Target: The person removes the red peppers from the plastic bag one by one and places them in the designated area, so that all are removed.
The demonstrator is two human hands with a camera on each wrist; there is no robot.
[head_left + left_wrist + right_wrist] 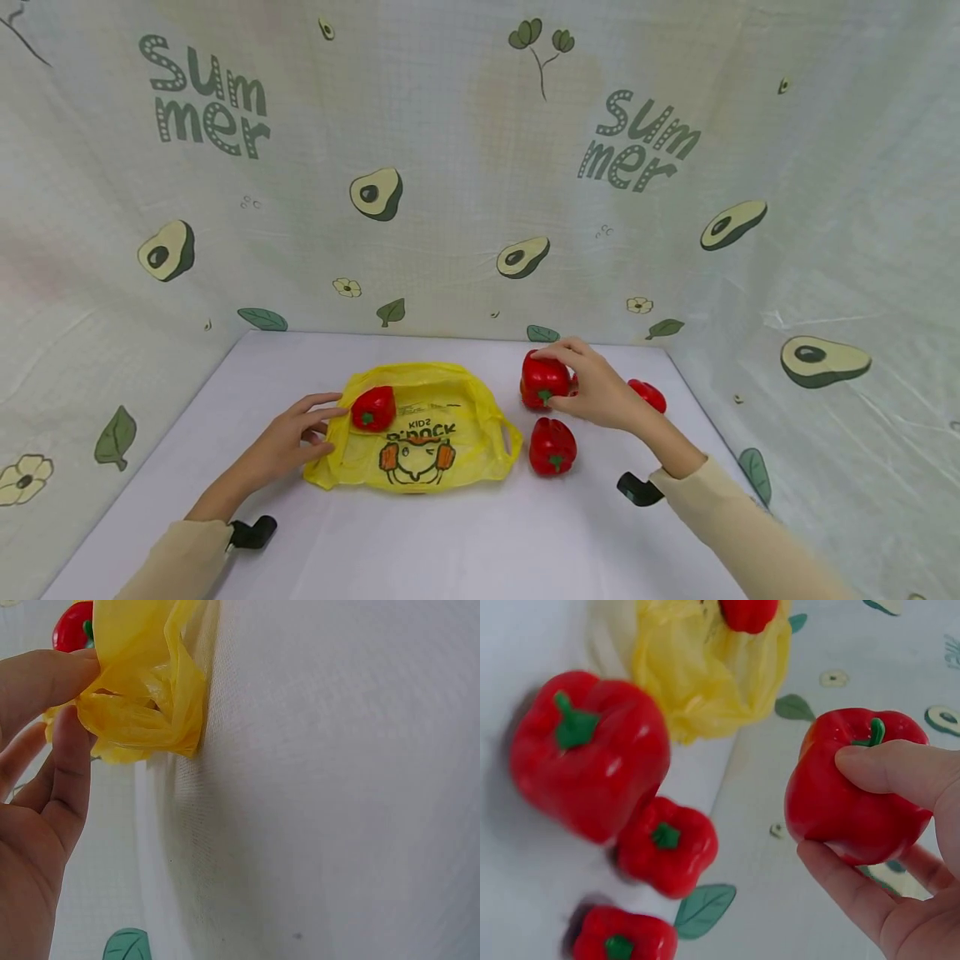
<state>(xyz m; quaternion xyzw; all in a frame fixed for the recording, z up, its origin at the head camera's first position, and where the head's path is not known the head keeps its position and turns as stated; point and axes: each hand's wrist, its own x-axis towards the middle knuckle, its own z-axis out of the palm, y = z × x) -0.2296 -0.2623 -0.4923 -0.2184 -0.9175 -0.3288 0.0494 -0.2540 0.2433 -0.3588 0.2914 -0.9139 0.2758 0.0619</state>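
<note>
A yellow plastic bag (480, 454) with printed lettering and a cartoon face lies on the table, one red bell pepper (373, 408) on its left part. At the bag's left edge my left hand (288, 442) pinches the plastic; the left wrist view shows the bag's gathered yellow edge (142, 720) at the thumb and fingers. My right hand (596, 387) grips another red bell pepper (855, 787) with a green stem, thumb on one side and fingers on the other. This held pepper (543, 382) is right of the bag.
Near the bag's right side rests a red bell pepper (552, 447). Farther right lies another pepper (648, 394), and one more (667, 847) is partly hidden by my right hand in the head view. A patterned curtain (450, 250) closes off the back and sides.
</note>
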